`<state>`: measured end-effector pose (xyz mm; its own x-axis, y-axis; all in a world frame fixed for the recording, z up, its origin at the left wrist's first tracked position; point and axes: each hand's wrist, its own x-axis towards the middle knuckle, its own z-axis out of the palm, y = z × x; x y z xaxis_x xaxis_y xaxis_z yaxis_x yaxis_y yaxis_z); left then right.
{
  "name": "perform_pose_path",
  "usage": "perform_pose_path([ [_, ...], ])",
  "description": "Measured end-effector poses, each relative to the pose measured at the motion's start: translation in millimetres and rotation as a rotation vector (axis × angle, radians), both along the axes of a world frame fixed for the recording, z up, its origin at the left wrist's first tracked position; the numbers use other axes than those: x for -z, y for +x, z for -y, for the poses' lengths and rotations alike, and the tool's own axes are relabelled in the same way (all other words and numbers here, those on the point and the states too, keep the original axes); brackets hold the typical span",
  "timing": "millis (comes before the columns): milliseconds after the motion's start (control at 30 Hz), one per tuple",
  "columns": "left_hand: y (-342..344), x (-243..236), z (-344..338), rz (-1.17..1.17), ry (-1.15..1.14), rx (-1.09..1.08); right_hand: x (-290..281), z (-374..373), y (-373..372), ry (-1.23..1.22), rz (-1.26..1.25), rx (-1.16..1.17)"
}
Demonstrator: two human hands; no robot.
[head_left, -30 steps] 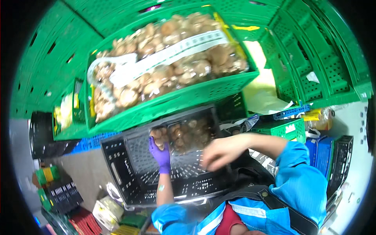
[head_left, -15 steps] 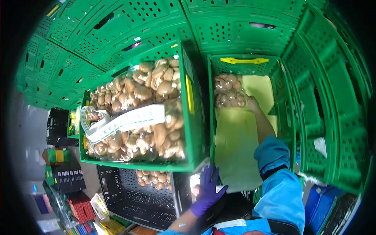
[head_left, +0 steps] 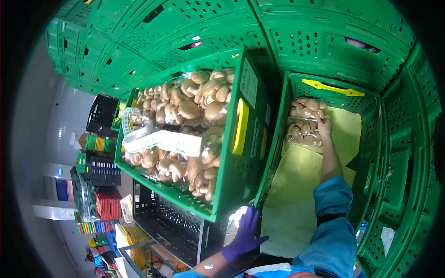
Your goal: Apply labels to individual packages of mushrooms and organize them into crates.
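My bare right hand (head_left: 324, 126) grips a clear pack of brown mushrooms (head_left: 308, 107) at the far left of a green crate (head_left: 345, 94) lined with pale yellow paper (head_left: 292, 185). A second mushroom pack (head_left: 303, 133) lies just nearer, beside that hand. My purple-gloved left hand (head_left: 245, 234) has its fingers spread at the crate's near-left edge, holding nothing. Left of this crate stands a heaped green crate (head_left: 227, 173) of bagged mushrooms (head_left: 183, 97), crossed by a white printed strip (head_left: 171, 142).
A black crate (head_left: 169, 229) sits below the heaped one. Stacked green crates (head_left: 306, 41) wall the back, and more (head_left: 401, 185) line the right. Red crates (head_left: 109, 204), dark crates (head_left: 104, 171) and a pale wall (head_left: 60, 129) are at the left.
My right hand moved from above the black crate up and right into the paper-lined crate, onto the mushroom packs. My left hand left the black crate for the gap beside it. The view swung rightward.
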<state>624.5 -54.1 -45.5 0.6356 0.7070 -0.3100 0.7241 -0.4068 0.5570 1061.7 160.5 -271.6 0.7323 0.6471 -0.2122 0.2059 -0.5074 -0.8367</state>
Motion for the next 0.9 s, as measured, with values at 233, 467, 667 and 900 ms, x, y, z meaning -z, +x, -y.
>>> perform_pose_path([
  [233, -27, 2, -5, 0.271, 0.028, -0.046, -168, 50, -57, 0.037, 0.48, -0.18],
  [467, -93, -60, 20, 0.618, -0.019, -0.095, -383, 262, -122, 0.16, 0.618, -0.127],
  [667, -238, -101, 43, 1.2, -0.647, -0.561, -446, 335, -323, 0.312, 0.306, -0.437],
  [900, -432, -68, -44, 1.201, -0.55, -0.659, -347, 173, -594, 0.108, -0.053, -1.381],
])
